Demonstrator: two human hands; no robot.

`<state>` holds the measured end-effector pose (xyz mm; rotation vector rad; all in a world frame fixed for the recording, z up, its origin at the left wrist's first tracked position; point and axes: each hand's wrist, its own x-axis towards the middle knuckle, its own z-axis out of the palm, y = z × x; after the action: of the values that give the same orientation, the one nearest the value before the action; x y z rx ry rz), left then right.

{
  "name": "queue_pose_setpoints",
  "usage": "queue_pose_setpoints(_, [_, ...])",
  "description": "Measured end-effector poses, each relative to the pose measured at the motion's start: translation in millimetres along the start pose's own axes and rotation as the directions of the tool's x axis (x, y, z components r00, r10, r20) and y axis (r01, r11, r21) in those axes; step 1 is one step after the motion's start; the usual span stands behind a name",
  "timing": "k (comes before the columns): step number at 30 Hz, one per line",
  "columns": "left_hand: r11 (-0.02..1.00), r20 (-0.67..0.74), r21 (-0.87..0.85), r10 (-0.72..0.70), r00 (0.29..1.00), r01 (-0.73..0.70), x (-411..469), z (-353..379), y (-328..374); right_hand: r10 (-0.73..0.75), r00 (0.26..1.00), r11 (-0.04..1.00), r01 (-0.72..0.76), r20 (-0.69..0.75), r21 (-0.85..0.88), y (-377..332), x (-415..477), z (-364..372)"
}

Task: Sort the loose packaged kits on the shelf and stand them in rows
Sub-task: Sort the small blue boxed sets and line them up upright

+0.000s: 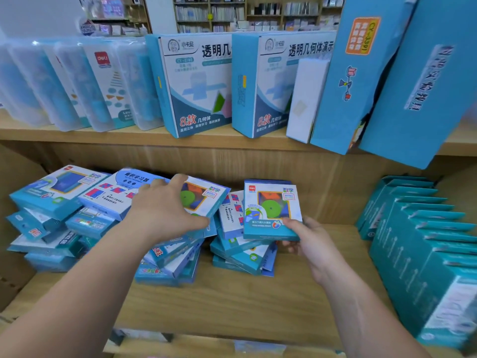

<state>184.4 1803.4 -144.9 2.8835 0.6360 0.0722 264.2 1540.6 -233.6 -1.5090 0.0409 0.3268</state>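
Right hand [307,236] pinches the lower corner of an upright box [271,210], while left hand [165,205] grips a flat box [206,195] atop the pile [232,257] beneath it; probably light, stiff, slick cardboard, best gripped by opposite edges.

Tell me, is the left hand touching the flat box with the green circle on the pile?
Touching. The head view shows the left hand spread over the flat green-circle box, thumb at its near edge, fingertips over its far edge.
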Motion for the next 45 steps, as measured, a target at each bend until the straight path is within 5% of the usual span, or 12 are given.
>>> queue_pose_setpoints(5, [0.994,-0.060,-0.105,0.008,0.998,-0.014,-17,-2,13,-0.022,0.997,0.995,0.014,0.075,0.100,0,-9,-19])
queue_pose_setpoints(14, [0.891,-0.285,-0.399,0.104,0.953,-0.217,-60,32,54,-0.117,0.977,0.976,0.146,-0.177,0.163,22,-25,-85])
queue_pose_setpoints(26, [0.968,-0.344,-0.238,-0.005,0.939,-0.082,-78,59,71,-0.046,0.981,0.995,0.063,-0.189,0.083,70,26,-104])
queue_pose_setpoints(35, [0.960,-0.395,-0.248,0.025,0.918,-0.132,-100,53,69,-0.155,0.956,0.889,0.026,-0.249,-0.457,82,85,-93])
queue_pose_setpoints(41, [0.948,-0.381,-0.260,0.075,0.921,-0.185,-113,62,72,-0.221,0.948,0.783,0.033,-0.229,-0.621,84,107,-93])
queue_pose_setpoints(45, [0.928,-0.404,-0.264,0.141,0.904,-0.262,-118,72,77,-0.192,0.959,0.821,0.041,-0.207,-0.569,83,103,-94])
